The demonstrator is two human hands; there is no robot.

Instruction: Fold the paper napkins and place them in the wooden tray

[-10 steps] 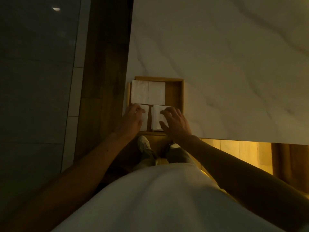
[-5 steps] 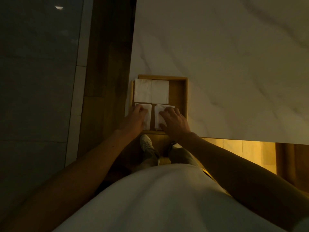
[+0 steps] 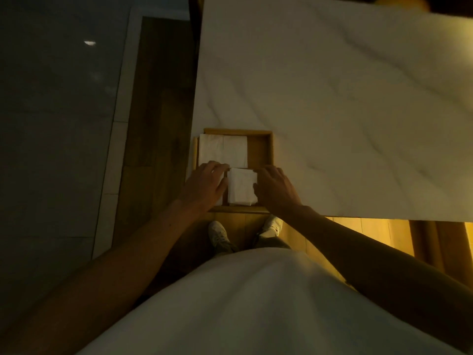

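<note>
A wooden tray (image 3: 263,147) sits at the near left corner of the marble table. Two folded white napkins (image 3: 222,151) lie side by side in its far half. Another folded napkin (image 3: 240,185) lies in the near half, between my hands. My left hand (image 3: 204,185) rests flat on the tray's near left part, covering a napkin of which only a sliver shows. Next to the middle napkin's right edge, my right hand (image 3: 275,189) has its fingers spread, the thumb touching the paper. Neither hand grips anything.
The white marble table (image 3: 332,98) stretches far and right of the tray. Its near edge runs just below the tray. To the left lie a wooden floor strip (image 3: 158,98) and dark tiles. My shoes (image 3: 217,235) stand under the table edge.
My right hand slid off the right-hand near napkin to its right side, leaving it uncovered. My left hand stayed on the left napkin. The camera tilted, showing more of the table.
</note>
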